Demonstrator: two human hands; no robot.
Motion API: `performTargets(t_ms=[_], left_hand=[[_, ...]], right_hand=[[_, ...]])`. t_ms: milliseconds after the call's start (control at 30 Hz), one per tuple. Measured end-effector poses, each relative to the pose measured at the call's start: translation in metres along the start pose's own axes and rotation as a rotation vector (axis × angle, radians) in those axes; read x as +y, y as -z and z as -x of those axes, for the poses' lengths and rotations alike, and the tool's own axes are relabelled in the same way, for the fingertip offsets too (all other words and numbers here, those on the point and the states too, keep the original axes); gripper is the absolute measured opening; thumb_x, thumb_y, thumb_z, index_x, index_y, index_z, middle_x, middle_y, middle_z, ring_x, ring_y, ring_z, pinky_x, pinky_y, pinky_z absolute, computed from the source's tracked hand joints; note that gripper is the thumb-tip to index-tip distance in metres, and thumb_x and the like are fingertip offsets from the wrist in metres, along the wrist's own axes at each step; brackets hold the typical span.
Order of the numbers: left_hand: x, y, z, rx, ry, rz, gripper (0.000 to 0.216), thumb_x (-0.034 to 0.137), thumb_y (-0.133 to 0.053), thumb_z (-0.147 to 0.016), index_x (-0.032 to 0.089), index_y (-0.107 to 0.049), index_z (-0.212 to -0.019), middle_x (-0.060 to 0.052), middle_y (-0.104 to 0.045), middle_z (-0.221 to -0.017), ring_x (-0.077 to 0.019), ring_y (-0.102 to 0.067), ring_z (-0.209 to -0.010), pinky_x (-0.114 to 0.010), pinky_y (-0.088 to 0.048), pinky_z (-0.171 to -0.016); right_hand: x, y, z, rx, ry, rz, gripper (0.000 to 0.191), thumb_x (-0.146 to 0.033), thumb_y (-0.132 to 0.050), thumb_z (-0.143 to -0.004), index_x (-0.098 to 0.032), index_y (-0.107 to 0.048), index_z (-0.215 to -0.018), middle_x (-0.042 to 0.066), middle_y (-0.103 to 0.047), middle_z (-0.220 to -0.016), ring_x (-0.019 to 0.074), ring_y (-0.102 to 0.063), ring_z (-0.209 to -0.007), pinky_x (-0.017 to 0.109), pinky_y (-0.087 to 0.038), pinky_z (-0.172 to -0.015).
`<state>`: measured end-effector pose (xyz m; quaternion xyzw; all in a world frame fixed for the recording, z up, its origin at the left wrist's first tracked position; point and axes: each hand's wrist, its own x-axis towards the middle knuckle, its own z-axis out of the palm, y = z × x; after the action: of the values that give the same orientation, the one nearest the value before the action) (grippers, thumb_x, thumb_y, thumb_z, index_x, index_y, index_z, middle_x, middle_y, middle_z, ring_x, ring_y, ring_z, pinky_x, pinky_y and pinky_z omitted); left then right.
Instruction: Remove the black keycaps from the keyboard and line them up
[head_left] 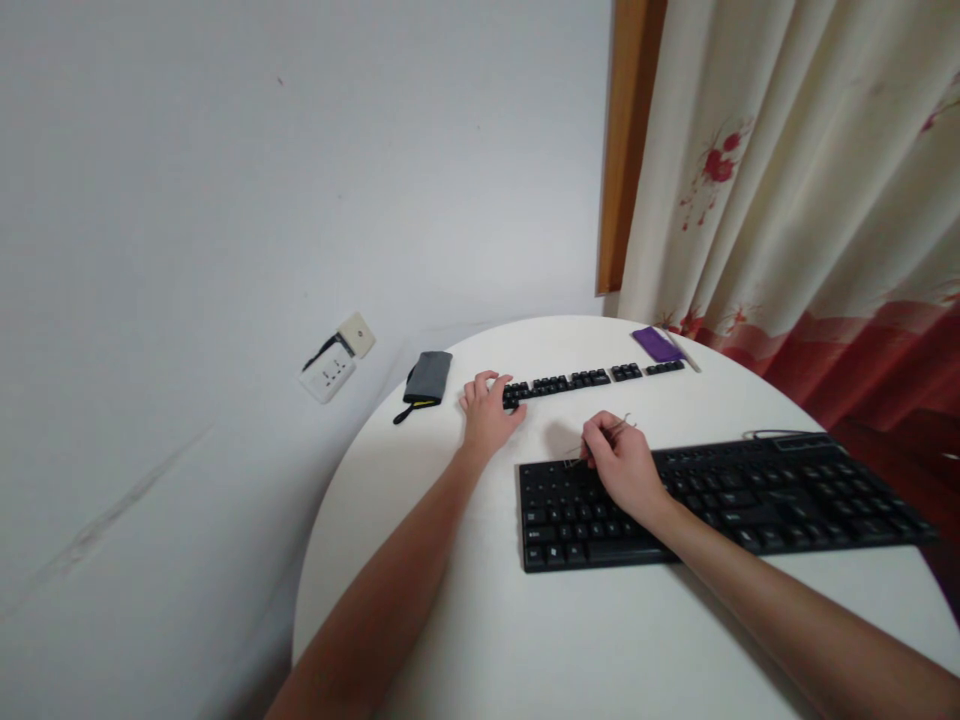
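Observation:
A black keyboard (757,505) lies across a round white table (525,640). My right hand (622,468) rests over the keyboard's upper left corner, fingers pinched on a thin wire keycap puller (609,432) whose tip touches the top key row. Beyond it, a row of loose black keycaps (577,381) is lined up on the table. My left hand (489,410) sits at the left end of that row, fingers curled onto the first keycaps; whether it grips one I cannot make out.
A grey pouch with a black strap (426,382) lies at the table's left edge. A purple flat object (657,343) and a thin stick lie at the far side near a flowered curtain (810,180). A white wall socket (328,374) is left of the table.

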<state>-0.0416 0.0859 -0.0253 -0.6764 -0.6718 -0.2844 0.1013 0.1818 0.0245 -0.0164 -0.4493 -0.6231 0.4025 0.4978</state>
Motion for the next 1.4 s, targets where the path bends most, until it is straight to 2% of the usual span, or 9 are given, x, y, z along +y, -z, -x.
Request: performTargets(t_ms=[900,1400], left_hand=[[0.0015,-0.0009,-0.0008,-0.027,0.03,-0.106,0.052,0.039,-0.071,-0.078,0.028,-0.058,-0.127,-0.011,-0.05,-0.131,-0.0339,-0.045,-0.116,-0.044,-0.04,-0.088],[-0.0001,-0.002,-0.0006,-0.006,0.015,-0.051,0.052,0.038,-0.072,-0.077,0.027,-0.058,-0.125,-0.012,-0.051,-0.128,-0.0355,-0.046,-0.114,-0.047,-0.041,-0.087]], right_hand=[[-0.0004,-0.0001,0.0003,-0.016,-0.007,-0.011,0.031,-0.039,-0.051,-0.094,-0.021,-0.054,-0.069,-0.001,-0.059,-0.058,0.0146,-0.055,-0.055,0.025,-0.044,-0.059],[-0.0005,0.001,-0.001,-0.021,0.009,0.019,0.032,-0.04,-0.05,-0.093,-0.021,-0.054,-0.069,0.0,-0.059,-0.059,0.0148,-0.056,-0.055,0.025,-0.044,-0.058]])
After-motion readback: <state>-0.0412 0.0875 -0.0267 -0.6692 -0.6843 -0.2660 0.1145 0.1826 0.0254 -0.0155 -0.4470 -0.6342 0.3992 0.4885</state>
